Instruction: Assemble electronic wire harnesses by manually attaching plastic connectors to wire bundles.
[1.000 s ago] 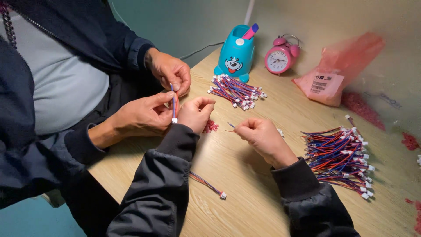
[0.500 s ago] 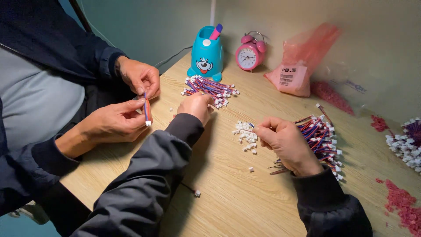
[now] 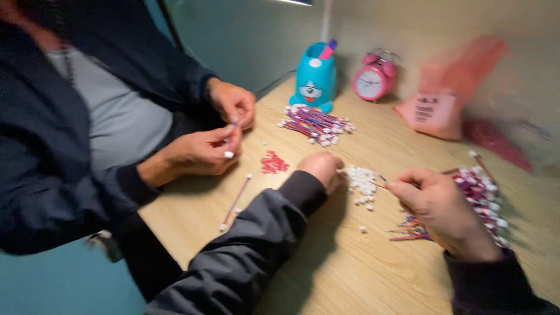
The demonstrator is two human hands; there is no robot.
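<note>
1. My right hand (image 3: pixel 443 213) is closed in a pinch on a thin red wire (image 3: pixel 379 185), its tip pointing at the small pile of white plugs (image 3: pixel 361 185). Half a second ago this hand sat over the wire bundle; now it has drawn back a little with 1 wire in it, so I judge a wire has been picked out and is ready for a plug.
2. My left hand (image 3: pixel 322 169) is curled beside that pile, touching its near edge. I cannot tell whether it grips a plug; the fingers are tucked under.
3. The bundle of wires (image 3: pixel 481 195) lies just beyond my right hand.
4. A loose wire (image 3: pixel 235 201) lies near my left sleeve, and a heap of red bits (image 3: pixel 273 163) a little farther on.
5. Across the table (image 3: pixel 326 268), another person's hands (image 3: pixel 201 151) pinch 1 wire, much as before.
6. Farthest are a second bundle (image 3: pixel 315 123), a blue pencil sharpener (image 3: pixel 315 81), a pink alarm clock (image 3: pixel 373 79) and a pink bag (image 3: pixel 446 105).
</note>
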